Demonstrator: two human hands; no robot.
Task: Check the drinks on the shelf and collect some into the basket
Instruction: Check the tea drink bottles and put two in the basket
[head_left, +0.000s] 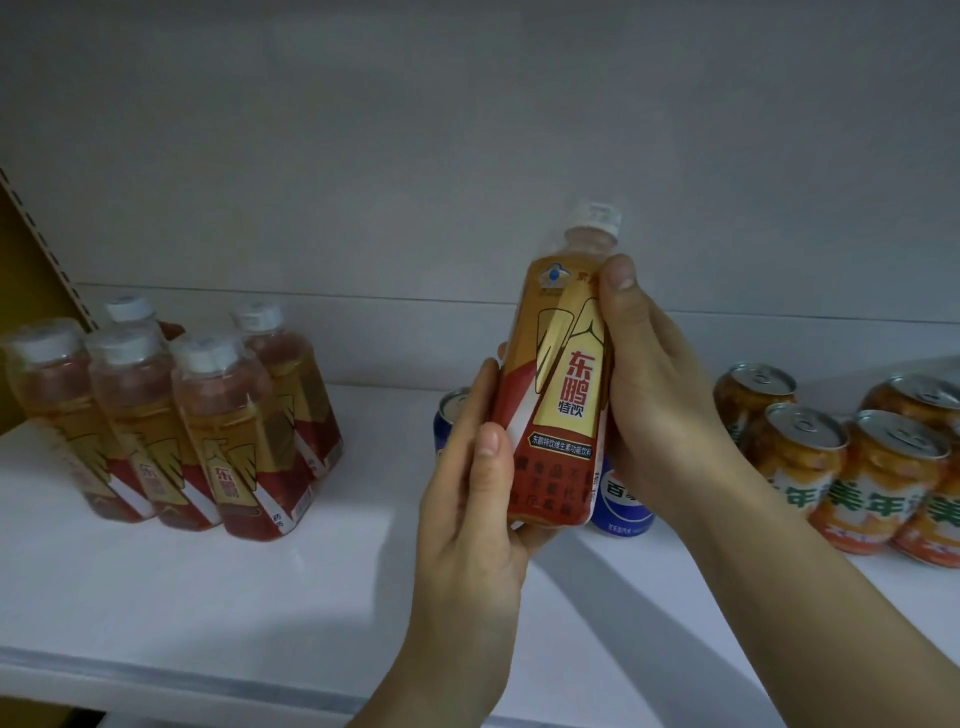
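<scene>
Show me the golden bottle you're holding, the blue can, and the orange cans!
Golden plastic bottle with red label (558, 395): head view, on the label's front.
Blue metal can (621, 499): head view, on its lower side.
Orange metal cans (878, 483): head view, on one front can's side.

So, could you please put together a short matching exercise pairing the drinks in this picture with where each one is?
Things:
1. bottle with the gold and red label
2. group of bottles
3. blue cans
4. orange cans

Places:
A. standing at the right end of the shelf
B. held off the shelf between the left hand and right hand
C. standing at the left end of the shelf
D. on the shelf, partly hidden behind the hands

Pairs: 1-B, 2-C, 3-D, 4-A
</scene>
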